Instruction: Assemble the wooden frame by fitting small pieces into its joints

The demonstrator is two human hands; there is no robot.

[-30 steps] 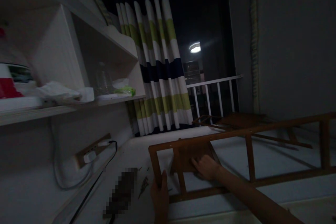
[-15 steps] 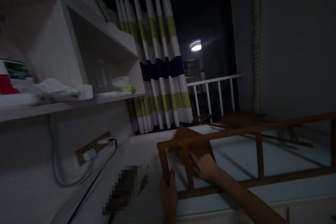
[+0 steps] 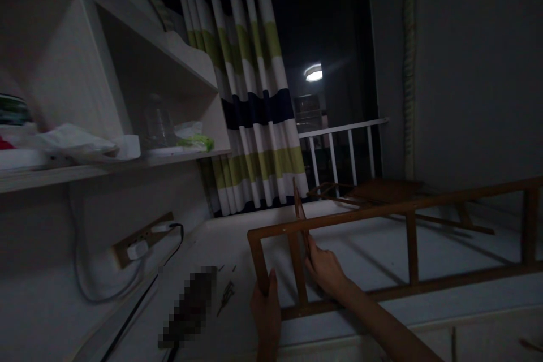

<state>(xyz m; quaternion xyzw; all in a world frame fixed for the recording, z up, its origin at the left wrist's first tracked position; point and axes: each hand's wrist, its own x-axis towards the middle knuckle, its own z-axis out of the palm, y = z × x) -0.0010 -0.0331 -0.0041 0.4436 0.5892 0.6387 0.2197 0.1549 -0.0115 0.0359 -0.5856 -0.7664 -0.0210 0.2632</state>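
It appears to be a dim room in a home. A striped curtain (image 3: 258, 124) hangs at upper centre beside a dark window (image 3: 339, 39) with a white railing (image 3: 352, 153); at left, a white shelf unit (image 3: 95, 56) holds a clear bottle (image 3: 159, 124), and a power strip (image 3: 146, 233) with plugs (image 3: 137, 250) sits below it.

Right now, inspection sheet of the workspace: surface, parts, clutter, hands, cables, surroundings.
Surface: white top, dimly lit.
Parts: wooden frame with crossbars; panel seen nearly edge-on; another wooden piece behind.
Clutter: small pieces, perhaps screws; pixelated object, unidentifiable.
Hands: left hand grips the frame's end bar; right hand holds the panel.
Cables: black cable and pale cable at the socket strip.
Surroundings: shelf, striped curtain, white railing.
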